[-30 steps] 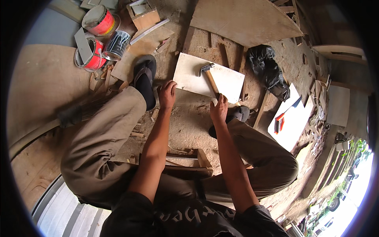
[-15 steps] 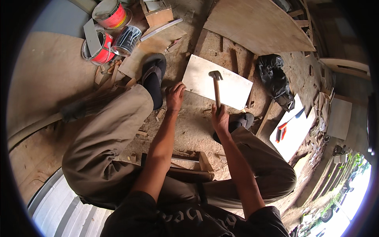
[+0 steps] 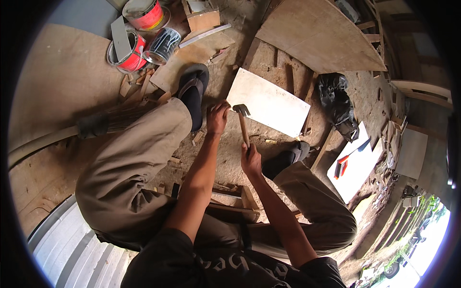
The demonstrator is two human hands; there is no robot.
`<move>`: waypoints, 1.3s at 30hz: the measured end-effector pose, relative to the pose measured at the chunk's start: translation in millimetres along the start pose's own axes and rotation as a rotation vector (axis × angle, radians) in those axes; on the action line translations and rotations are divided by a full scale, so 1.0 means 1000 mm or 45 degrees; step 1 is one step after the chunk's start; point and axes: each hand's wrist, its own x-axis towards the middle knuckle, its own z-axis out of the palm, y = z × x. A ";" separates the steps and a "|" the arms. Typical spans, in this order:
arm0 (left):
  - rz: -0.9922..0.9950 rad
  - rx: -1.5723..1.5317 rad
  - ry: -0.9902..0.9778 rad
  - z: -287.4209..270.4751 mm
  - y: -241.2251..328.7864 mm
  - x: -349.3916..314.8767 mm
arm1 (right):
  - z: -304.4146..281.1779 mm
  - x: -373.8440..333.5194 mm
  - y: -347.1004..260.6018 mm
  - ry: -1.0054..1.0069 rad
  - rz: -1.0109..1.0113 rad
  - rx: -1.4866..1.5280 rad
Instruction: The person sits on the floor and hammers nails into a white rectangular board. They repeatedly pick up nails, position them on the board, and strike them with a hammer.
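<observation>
A hammer [image 3: 244, 128] with a wooden handle is gripped in my right hand [image 3: 251, 161]. Its metal head is beside the lower left corner of a pale rectangular board [image 3: 269, 103], close to my left fingers. My left hand [image 3: 218, 117] is at that same corner, its fingers curled and pressed together. Whatever lies between those fingertips is too small to make out. The board lies in front of me, between my two feet, with small dark marks near its edges.
Paint cans [image 3: 163, 45] and wood scraps are at the upper left. A large plywood sheet [image 3: 321, 33] lies beyond the board. To the right are a black plastic bag [image 3: 335, 98] and a saw with a red-orange handle [image 3: 341, 167] on a white panel. A broom [image 3: 91, 126] lies left.
The hammer has moved left and nearer to me, from above the board's middle to its corner by my left hand. My left hand stays at the board's corner.
</observation>
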 end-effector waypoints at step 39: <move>0.006 0.196 0.033 0.007 -0.007 -0.001 | 0.006 0.004 0.003 -0.008 -0.111 -0.046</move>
